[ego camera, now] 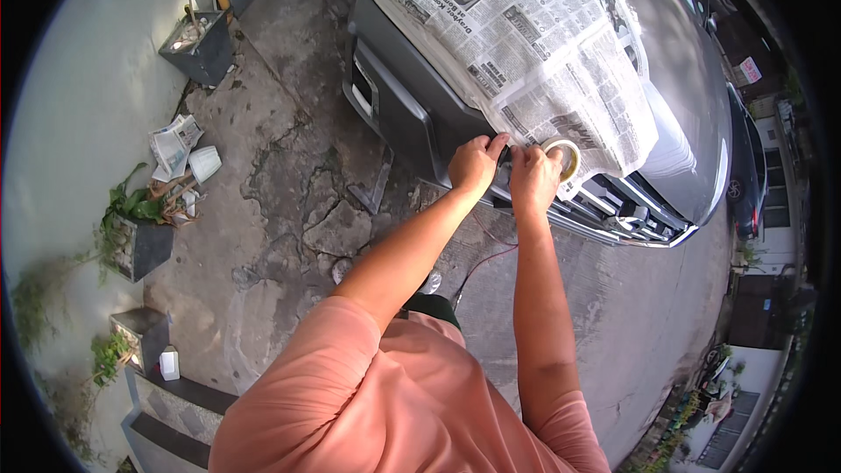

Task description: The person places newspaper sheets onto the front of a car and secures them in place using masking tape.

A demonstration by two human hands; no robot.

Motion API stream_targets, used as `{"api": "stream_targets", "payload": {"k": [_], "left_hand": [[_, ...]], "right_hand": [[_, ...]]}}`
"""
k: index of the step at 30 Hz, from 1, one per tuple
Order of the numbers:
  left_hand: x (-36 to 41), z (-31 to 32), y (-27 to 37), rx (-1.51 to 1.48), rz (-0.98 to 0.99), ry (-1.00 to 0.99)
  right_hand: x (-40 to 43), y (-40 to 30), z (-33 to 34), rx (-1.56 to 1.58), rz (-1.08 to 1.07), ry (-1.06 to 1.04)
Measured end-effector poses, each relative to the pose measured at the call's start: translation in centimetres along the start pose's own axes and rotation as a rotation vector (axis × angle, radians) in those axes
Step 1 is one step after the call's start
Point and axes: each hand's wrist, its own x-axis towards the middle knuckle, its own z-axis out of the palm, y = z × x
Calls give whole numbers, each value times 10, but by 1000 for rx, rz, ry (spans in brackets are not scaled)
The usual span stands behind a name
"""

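Sheets of newspaper (558, 59) cover the front corner of a grey car, and a strip of masking tape (453, 79) runs along their lower edge above the bumper (456, 112). At the paper's near corner, my left hand (474, 163) has its thumb and fingertips against the taped edge. Whether it pinches anything is hidden. Close beside it is my right hand (535, 177), its fingers curled, with a roll of masking tape (575, 159) held at its right side against the paper. What lies under both sets of fingertips cannot be made out.
The car's chrome grille (614, 213) lies right of my hands. A red cable (483, 269) crosses the concrete below. Broken concrete (338, 226) and a dark angled piece (372, 187) lie left. Planters (200, 49) and crumpled newspaper (172, 144) stand by the wall.
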Motion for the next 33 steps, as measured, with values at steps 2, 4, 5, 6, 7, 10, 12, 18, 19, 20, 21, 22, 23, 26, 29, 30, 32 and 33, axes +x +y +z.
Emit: {"api": "stream_targets", "payload": {"k": [2, 4, 5, 6, 7, 10, 12, 18, 19, 20, 21, 22, 23, 26, 29, 30, 32, 33], "left_hand": [[-5, 16, -6, 44, 47, 109], [-7, 26, -8, -31, -24, 65], [-8, 29, -10, -106, -99, 23], [-12, 30, -8, -156, -132, 21], [-14, 33, -10, -154, -136, 40], [-23, 56, -11, -193, -43, 113], [-31, 71, -8, -144, 28, 160], [-42, 83, -7, -611, -74, 100], [-43, 82, -9, -621, -98, 93], [-42, 83, 0, -699, -172, 68], [-41, 85, 7, -776, -249, 45], [-40, 83, 7, -784, -274, 58], [-41, 81, 6, -798, -304, 70], [-38, 62, 1, -683, -433, -25], [-41, 36, -13, -539, -418, -70], [-47, 37, -15, -467, -336, -125], [-69, 24, -42, -308, -173, -250], [-84, 12, -62, -178, -163, -322]], "right_hand": [[-6, 0, -5, 70, 77, -9], [-25, 14, -10, 98, 38, 21], [-42, 22, -12, 125, -2, 46], [-62, 31, -15, 149, 2, -8], [-86, 40, -18, 179, -1, -65], [-177, 106, -7, 175, 127, -304], [-254, 163, 7, 112, 210, -473], [-476, 305, 2, -114, 495, -1137], [-503, 318, -5, -109, 564, -1188], [-544, 346, -2, -157, 560, -1251], [-580, 370, 4, -205, 553, -1315], [-596, 379, 7, -182, 598, -1335], [-607, 381, 7, -169, 645, -1356], [-586, 379, 11, -28, 484, -1421], [-510, 365, 48, -22, -92, -1621], [-502, 375, 66, 95, 131, -1588], [-464, 379, 102, 132, 103, -1454], [-441, 378, 116, 223, 215, -1363]]}}
